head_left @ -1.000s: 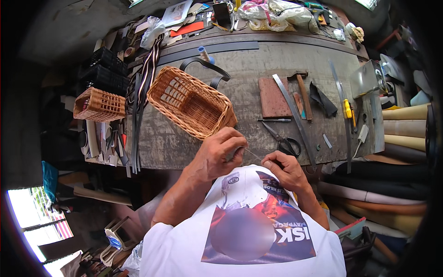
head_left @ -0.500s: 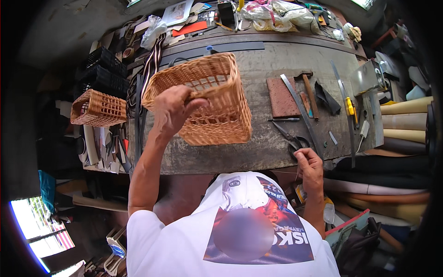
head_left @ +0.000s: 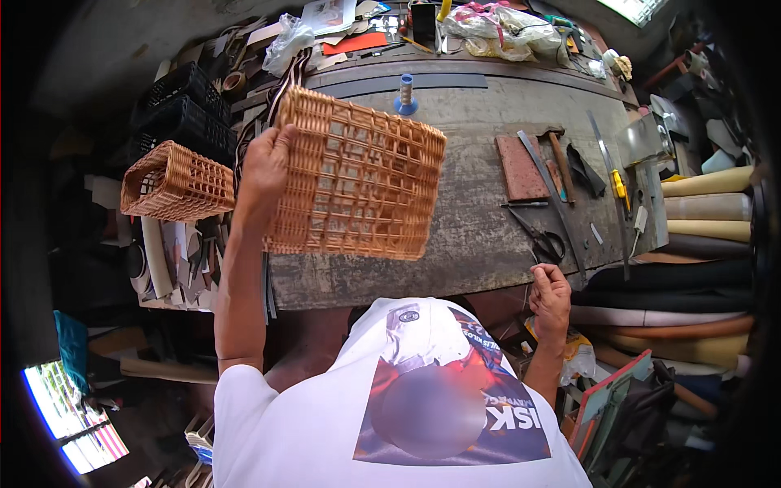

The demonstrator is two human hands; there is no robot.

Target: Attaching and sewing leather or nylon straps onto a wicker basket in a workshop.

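My left hand (head_left: pixel 265 172) is closed on the rim of a tan wicker basket (head_left: pixel 358 179) with an open lattice weave. The basket is held up over the workbench and turned so that a latticed face shows. My right hand (head_left: pixel 551 299) is raised at the bench's front edge, thumb and fingers pinched together; a small thin thing may stick up from the fingertips, too fine to name. Just beyond it lie dark-handled scissors (head_left: pixel 545 242), apart from the hand. A thread spool on a blue base (head_left: pixel 405 96) stands behind the basket.
A second wicker basket (head_left: pixel 175 183) sits at the left by black crates (head_left: pixel 191 110). On the bench's right are a reddish slab (head_left: pixel 521 167), a metal ruler (head_left: pixel 553 203), a hammer (head_left: pixel 560 163) and a yellow-handled screwdriver (head_left: pixel 620 185). Material rolls (head_left: pixel 704 207) stack beyond the right edge.
My left hand has moved left and swung the basket, so its opening no longer faces me and a lattice face does. The spool has come into view. My right hand has drawn slightly away from the scissors.
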